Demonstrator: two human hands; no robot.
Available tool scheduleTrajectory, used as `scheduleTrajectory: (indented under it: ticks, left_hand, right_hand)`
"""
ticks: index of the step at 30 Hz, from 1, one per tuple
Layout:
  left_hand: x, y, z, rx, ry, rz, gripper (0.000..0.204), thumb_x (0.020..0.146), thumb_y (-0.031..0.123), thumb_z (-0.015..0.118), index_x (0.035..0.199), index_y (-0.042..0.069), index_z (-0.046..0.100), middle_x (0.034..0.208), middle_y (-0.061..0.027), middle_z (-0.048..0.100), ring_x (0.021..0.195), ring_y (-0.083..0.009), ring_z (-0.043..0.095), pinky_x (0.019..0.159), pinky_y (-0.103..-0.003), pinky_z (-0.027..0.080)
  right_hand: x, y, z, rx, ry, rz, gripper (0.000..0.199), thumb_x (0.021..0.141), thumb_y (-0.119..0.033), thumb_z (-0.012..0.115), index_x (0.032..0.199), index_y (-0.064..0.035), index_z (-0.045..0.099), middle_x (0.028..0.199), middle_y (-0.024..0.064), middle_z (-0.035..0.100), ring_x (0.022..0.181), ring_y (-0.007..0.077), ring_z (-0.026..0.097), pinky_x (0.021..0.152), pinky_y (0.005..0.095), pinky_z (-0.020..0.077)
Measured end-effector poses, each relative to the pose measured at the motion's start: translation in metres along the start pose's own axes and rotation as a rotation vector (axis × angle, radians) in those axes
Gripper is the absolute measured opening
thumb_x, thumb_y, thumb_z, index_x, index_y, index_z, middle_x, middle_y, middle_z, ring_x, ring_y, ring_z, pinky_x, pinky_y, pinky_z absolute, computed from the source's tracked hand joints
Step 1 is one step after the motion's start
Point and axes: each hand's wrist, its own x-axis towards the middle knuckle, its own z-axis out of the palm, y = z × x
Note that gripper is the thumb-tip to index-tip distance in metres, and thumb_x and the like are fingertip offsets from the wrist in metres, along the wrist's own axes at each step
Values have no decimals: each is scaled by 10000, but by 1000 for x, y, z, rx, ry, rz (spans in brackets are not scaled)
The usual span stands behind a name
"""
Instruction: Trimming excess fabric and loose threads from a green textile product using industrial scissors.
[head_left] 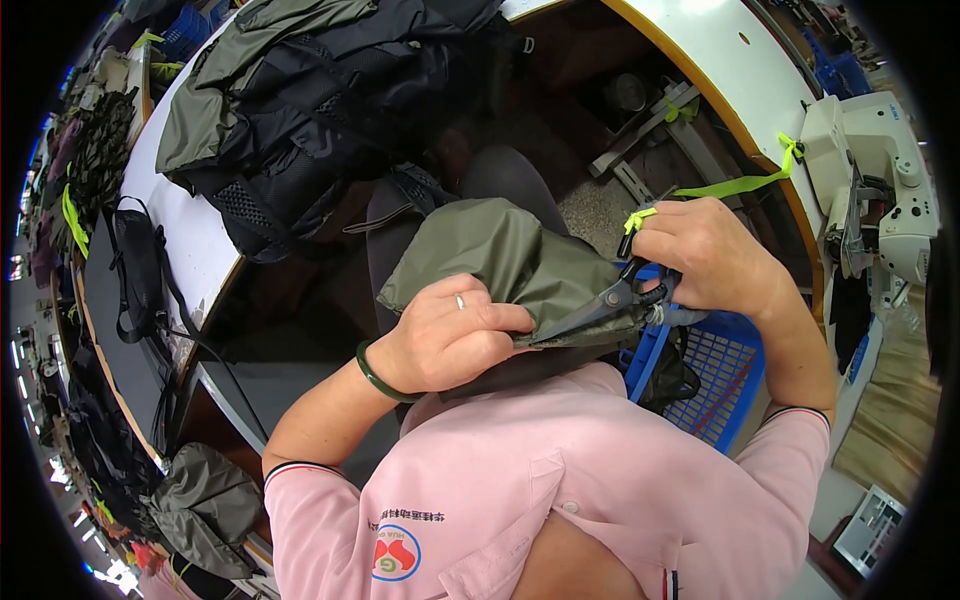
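Across my lap lies a piece of olive-green fabric [480, 245], gathered and creased. My left hand [455, 335] pinches its near edge, fingers closed on the cloth. In my right hand [705, 250] is a pair of scissors [600, 305] with dark handles, the fingers wrapped round the grips. The blades point left along the fabric's edge, their tips close to my left fingertips. A neon-yellow strap [735, 186] is tied to the scissors and runs to the sewing machine at the right. Whether the blades are cutting cloth cannot be made out.
A black and olive backpack [330, 110] rests on the white table [195, 250] at the far left. A white sewing machine [885, 185] stands at the right. Beside my right elbow is a blue plastic basket [725, 375]. More olive fabric [205, 505] hangs at the lower left.
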Motion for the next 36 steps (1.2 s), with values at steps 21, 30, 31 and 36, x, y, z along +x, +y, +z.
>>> scheduleTrajectory:
  ticks: [21, 30, 31, 36]
  left_hand:
    - [-1, -1, 1, 11, -3, -3, 174, 706, 51, 675, 758, 64, 510, 927, -80, 664, 558, -176, 483, 558, -290, 415]
    - [19, 1, 1, 87, -44, -98, 201, 688, 40, 733, 794, 62, 564, 907, -57, 646, 634, -193, 546, 595, -302, 444]
    - [23, 3, -1, 59, -80, -189, 202, 691, 50, 748, 825, 67, 596, 904, -49, 639, 668, -202, 557, 633, -314, 451]
    - [31, 2, -23, 145, -81, -355, 196, 702, 111, 797, 848, 110, 665, 959, -43, 625, 826, -254, 587, 801, -381, 437]
  right_hand:
    - [-9, 3, 8, 352, 97, 102, 270, 625, -91, 781, 806, -47, 585, 723, 85, 587, 667, 249, 597, 597, 345, 481]
    - [18, -41, 19, 598, 99, 111, 342, 706, -94, 818, 922, -15, 565, 778, 110, 591, 734, 314, 607, 660, 362, 486]
    - [20, -42, 27, 585, 59, 114, 328, 717, -93, 804, 926, -10, 566, 792, 126, 597, 751, 347, 608, 668, 380, 490]
    - [15, -41, 26, 861, 29, 324, 267, 780, -85, 775, 934, -7, 571, 794, 117, 610, 724, 243, 602, 669, 333, 481]
